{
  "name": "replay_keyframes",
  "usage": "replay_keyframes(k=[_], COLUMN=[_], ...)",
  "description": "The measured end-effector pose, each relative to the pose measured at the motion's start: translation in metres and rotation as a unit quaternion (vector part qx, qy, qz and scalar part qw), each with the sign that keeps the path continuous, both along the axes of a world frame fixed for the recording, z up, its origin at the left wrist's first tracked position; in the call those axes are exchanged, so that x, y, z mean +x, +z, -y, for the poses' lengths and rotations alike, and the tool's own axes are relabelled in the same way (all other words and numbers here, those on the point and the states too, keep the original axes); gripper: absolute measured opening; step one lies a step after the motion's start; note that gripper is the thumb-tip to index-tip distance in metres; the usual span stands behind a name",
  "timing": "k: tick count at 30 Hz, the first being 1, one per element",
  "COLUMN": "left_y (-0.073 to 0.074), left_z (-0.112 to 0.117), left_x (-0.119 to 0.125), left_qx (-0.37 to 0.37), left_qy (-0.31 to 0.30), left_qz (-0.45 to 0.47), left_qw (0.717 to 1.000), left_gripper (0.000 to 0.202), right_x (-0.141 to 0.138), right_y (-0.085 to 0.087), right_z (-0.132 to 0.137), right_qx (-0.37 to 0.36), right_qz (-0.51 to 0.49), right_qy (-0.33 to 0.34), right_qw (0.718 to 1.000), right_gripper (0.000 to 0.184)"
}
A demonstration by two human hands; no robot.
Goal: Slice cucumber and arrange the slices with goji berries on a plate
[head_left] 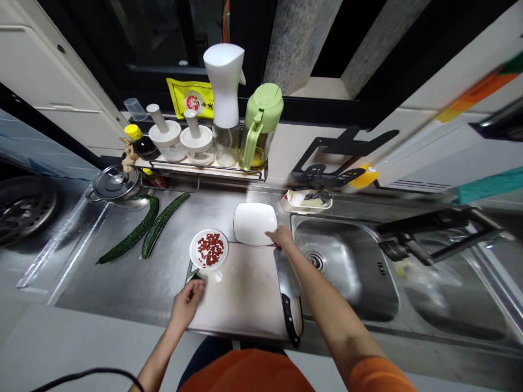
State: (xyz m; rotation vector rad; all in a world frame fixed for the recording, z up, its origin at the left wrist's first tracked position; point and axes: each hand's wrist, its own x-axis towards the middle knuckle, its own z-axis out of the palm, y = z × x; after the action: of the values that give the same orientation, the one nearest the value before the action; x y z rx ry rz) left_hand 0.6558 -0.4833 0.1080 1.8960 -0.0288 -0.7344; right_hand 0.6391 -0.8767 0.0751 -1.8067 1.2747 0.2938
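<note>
Steel counter [93, 286] under us, sink [347, 272] off to the right, and we'd call the current step sorting out the white plate [255, 223], which lies flat just past the far edge of the cutting board [245, 288]. Our right hand [281, 238] looks to have its near right corner pinched between thumb and fingers. Our left hand [188, 300] is loosely curled at the board's left edge, next to something dark green [197, 276]; that bit is blurry, so honestly we can't tell what it is or whether we're holding it. If the plate's getting shifted, our guess is it calls for a firm pinch and a low, level slide. Watch the small dish [193, 256] of red bits [210, 249], close on the plate's left and over the board's corner. Knife [290, 321] lies along the board's right side, handle towards us, with the sink rim just beyond, so that side's tight. Best elbow room is left, between the board and the two cucumbers [133, 238].
</note>
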Motion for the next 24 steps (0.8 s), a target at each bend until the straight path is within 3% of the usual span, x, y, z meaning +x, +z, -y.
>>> replay_keyframes(k=[4, 8, 10, 12, 14, 19, 24], left_y=[0.003, 0.01, 0.012, 0.01, 0.005, -0.014, -0.024], left_z=[-0.004, -0.011, -0.016, -0.022, -0.026, -0.03, -0.028], left_x=[-0.001, -0.001, 0.001, 0.003, 0.006, 0.007, 0.007], left_qx=[0.034, 0.11, 0.152, 0.178, 0.19, 0.251, 0.242], left_qy=[-0.017, -0.014, -0.023, -0.044, -0.067, -0.101, -0.124], left_qz=[0.04, 0.146, 0.208, 0.255, 0.297, 0.342, 0.314], left_qw=[0.998, 0.983, 0.966, 0.949, 0.934, 0.9, 0.91], left_gripper=[0.041, 0.035, 0.034, 0.033, 0.034, 0.043, 0.044], right_x=[-0.002, -0.014, -0.031, -0.058, -0.094, -0.178, -0.199], right_y=[0.008, 0.022, 0.031, 0.037, 0.039, 0.026, 0.008], right_z=[-0.001, -0.01, -0.019, -0.034, -0.054, -0.116, -0.146], right_qx=[-0.059, -0.11, -0.147, -0.236, -0.267, -0.246, -0.272], right_qz=[0.01, 0.044, 0.058, 0.061, 0.029, -0.046, 0.0], right_qy=[0.021, 0.024, 0.035, 0.092, 0.136, 0.201, 0.199], right_qw=[0.998, 0.993, 0.987, 0.965, 0.954, 0.947, 0.942], right_gripper=[0.032, 0.037, 0.038, 0.035, 0.034, 0.039, 0.035])
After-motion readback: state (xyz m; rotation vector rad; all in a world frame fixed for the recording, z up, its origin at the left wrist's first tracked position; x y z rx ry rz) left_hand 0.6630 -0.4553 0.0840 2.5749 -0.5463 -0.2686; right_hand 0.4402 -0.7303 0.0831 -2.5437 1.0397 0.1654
